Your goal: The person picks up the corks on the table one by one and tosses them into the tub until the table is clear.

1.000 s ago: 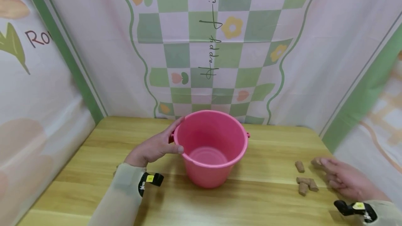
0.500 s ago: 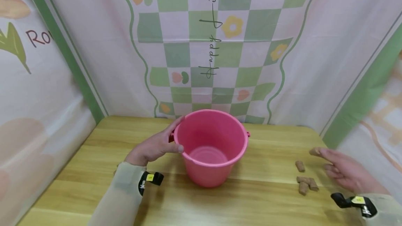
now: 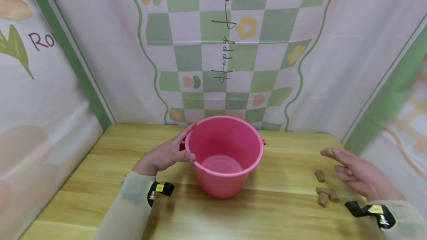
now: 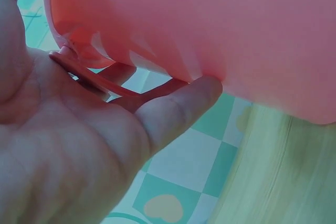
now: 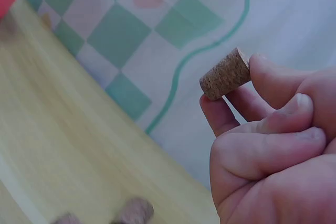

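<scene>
A pink bucket (image 3: 221,184) stands upright on the wooden table, its inner bottom visible from above. My left hand (image 3: 165,155) grips its left side, thumb at the rim and fingers spread along the outer wall. Up close in the left wrist view, the bucket's handle (image 4: 94,77) passes between the palm and the wall (image 4: 252,35). My right hand (image 3: 360,175) is raised over the table's right side. Between thumb and fingertips it pinches a tapered cork (image 5: 226,74), small at the fingertips in the head view. Several more corks (image 3: 323,199) lie below and left of that hand.
The wooden table (image 3: 267,214) reaches back to a hanging cloth (image 3: 217,58) with green checks and lettering. More printed cloth encloses the left and right sides. One cork (image 3: 319,175) lies slightly behind the small cluster.
My right hand has lifted from beside the corks and moved up and left with a cork pinched in its fingers. My left hand and the bucket have stayed put.
</scene>
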A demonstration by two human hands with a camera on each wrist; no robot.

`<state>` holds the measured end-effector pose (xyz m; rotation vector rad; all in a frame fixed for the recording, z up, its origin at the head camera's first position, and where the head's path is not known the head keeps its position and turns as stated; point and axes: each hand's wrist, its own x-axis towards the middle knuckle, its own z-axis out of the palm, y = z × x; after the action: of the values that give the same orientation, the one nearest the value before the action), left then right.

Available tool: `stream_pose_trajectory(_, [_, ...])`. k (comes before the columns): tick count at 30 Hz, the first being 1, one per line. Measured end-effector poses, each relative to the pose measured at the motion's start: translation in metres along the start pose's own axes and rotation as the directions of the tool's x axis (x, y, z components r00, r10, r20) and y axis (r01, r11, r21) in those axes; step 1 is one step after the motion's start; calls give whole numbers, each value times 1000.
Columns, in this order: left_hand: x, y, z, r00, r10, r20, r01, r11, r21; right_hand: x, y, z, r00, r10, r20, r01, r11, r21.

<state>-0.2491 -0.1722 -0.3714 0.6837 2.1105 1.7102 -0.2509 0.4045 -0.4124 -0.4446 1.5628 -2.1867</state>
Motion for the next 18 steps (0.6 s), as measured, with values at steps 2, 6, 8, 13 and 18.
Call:
stream_pose_trajectory(2, [0, 1, 0, 1000, -1, 3, 1, 1000, -4, 4, -2, 7, 1000, -19, 21, 18, 1000, 19])
stream_pose_trajectory(6, [-1, 1, 0, 1000, -1, 5, 1, 1000, -8, 11, -7, 21, 997, -50, 56, 48, 998, 43])
stream_pose_trajectory(8, [-1, 1, 0, 1000, 0, 6, 0, 1000, -8, 14, -9, 28, 996, -58, 69, 54, 997, 58])
stream_pose_trajectory(13, [0, 0, -1, 1000, 15, 16, -15, 1000, -14, 21, -17, 48, 995, -60, 79, 53, 995, 88])
stream_pose_trajectory(18, [0, 0, 0, 1000, 17, 16, -16, 1000, -10, 26, -22, 70, 999, -48, 26, 46, 997, 61])
